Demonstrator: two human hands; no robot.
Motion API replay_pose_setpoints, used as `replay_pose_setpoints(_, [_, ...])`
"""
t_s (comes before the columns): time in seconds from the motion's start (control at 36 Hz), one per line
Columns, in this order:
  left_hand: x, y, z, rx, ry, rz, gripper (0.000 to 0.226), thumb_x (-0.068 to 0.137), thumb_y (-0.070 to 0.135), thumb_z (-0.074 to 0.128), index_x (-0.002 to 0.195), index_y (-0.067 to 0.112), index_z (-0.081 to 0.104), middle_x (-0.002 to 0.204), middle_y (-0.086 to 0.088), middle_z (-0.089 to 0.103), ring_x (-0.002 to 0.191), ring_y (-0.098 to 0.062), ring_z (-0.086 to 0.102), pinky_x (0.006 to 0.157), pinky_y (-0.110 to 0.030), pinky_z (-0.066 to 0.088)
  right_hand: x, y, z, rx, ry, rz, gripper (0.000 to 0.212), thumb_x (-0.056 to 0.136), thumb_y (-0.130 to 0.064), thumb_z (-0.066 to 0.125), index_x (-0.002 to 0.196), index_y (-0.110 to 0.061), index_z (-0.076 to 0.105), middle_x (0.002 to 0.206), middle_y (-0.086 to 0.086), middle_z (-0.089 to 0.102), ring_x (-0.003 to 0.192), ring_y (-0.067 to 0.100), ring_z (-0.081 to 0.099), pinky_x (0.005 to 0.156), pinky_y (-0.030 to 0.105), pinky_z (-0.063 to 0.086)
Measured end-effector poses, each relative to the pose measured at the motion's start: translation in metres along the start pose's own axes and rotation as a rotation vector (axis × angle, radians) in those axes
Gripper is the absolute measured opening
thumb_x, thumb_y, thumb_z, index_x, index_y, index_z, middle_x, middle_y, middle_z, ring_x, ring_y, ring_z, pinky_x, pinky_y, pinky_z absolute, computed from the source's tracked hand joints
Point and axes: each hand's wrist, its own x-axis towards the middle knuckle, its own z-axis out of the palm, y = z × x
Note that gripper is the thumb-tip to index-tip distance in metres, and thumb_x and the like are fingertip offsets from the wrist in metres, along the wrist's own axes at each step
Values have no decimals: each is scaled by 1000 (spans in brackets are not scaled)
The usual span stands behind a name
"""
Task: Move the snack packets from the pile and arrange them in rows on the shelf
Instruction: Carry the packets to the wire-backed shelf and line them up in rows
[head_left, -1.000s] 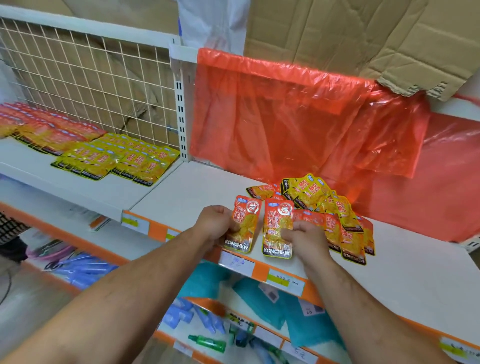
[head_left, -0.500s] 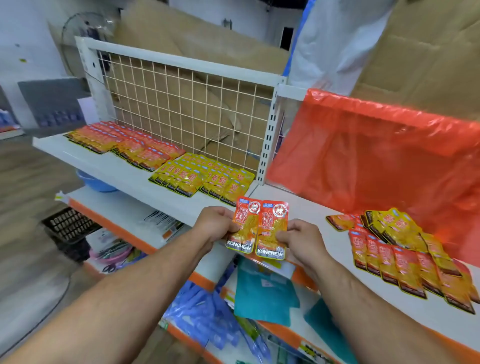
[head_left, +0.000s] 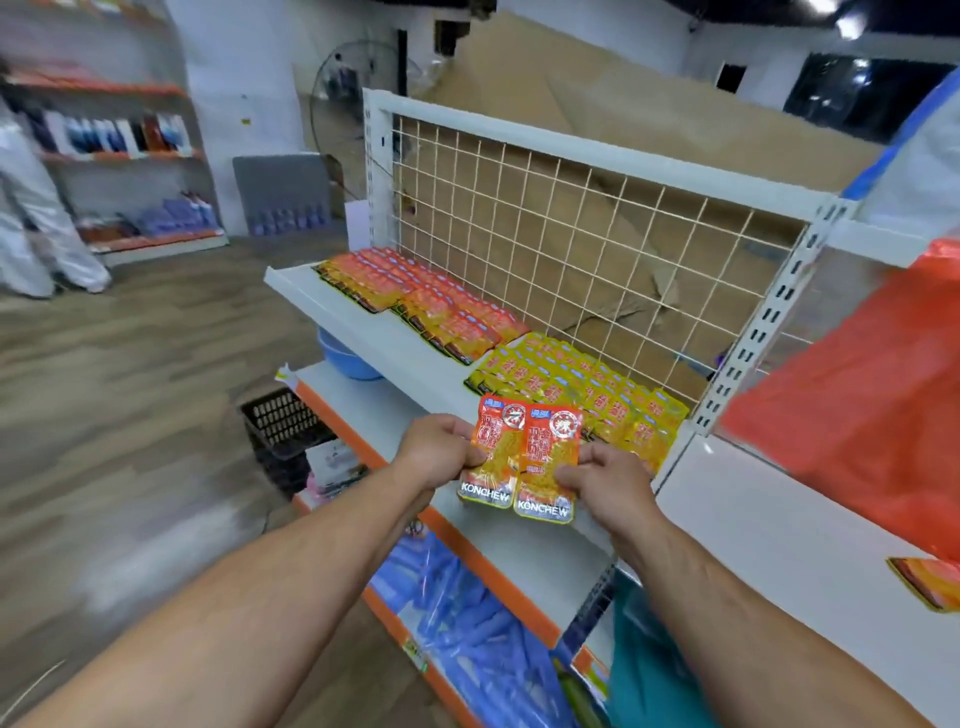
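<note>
Left hand (head_left: 441, 452), right hand (head_left: 605, 480) pinch two orange packets (head_left: 550, 457) (slick film); slip risk over yellow rows (head_left: 587, 395).

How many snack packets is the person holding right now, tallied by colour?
Orange packets: 2, the left packet pinched by the left hand, the right packet by the right hand.
Yellow packets: 0 held; they lie on the shelf.
Total held: 2 visible.
</note>
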Motion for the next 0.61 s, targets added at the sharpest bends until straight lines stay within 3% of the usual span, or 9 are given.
replay_pose_setpoints(0.11, [26, -1, -28, -6, 65, -1, 15, 77, -12, 71, 86, 0, 69, 70, -9, 69, 52, -15, 61, 55, -27, 51, 32, -11, 33, 18, -68, -24, 29, 73, -9, 77, 76, 6, 52, 71, 7, 50, 65, 17, 46, 64, 30, 36])
replay_pose_setpoints(0.22, [59, 3, -53, -1, 118, -8, 14, 76, -9, 73, 84, 4, 70, 74, -10, 72, 59, -19, 64, 61, -30, 52, 71, -22, 61, 10, -120, -45, 30, 73, -9, 77, 80, 9, 54, 73, 9, 53, 67, 18, 47, 65, 32, 37])
replay_pose_setpoints(0.31, [87, 10, -68, -3, 151, -5, 17, 75, -9, 74, 77, 7, 69, 74, -11, 71, 61, -21, 63, 61, -29, 50, 101, -34, 80, 0, -125, -55, 23, 75, -2, 76, 66, 2, 55, 60, -1, 53, 58, 14, 46, 56, 24, 35])
replay_pose_setpoints(0.36, [106, 16, -77, -7, 177, 0, 18, 74, -9, 75, 75, 8, 68, 75, -14, 70, 64, -22, 62, 63, -30, 49, 121, -44, 92, 4, -125, -77, 38, 75, 3, 74, 52, -13, 49, 46, -13, 46, 46, 6, 40, 47, 22, 31])
replay_pose_setpoints(0.42, [125, 25, -86, -22, 199, 0, 18, 73, -10, 75, 75, 7, 69, 74, -14, 71, 64, -23, 62, 63, -30, 50, 141, -56, 102, -1, -135, -86, 46, 76, 3, 74, 46, -17, 47, 41, -14, 43, 43, 5, 37, 46, 25, 28])
replay_pose_setpoints(0.53, [160, 44, -103, -8, 231, -10, 14, 74, -8, 76, 78, 4, 70, 70, -13, 70, 58, -22, 62, 55, -28, 49, 182, -78, 118, -23, -160, -122, 45, 76, 0, 74, 52, -18, 41, 45, -11, 37, 46, 10, 33, 47, 26, 24])
replay_pose_setpoints(0.61, [185, 54, -114, 6, 261, -15, 14, 73, -5, 78, 78, 6, 71, 75, -16, 71, 60, -23, 61, 59, -32, 50, 212, -92, 130, -28, -178, -163, 44, 77, -3, 75, 57, -20, 39, 52, -6, 34, 53, 15, 30, 52, 28, 23])
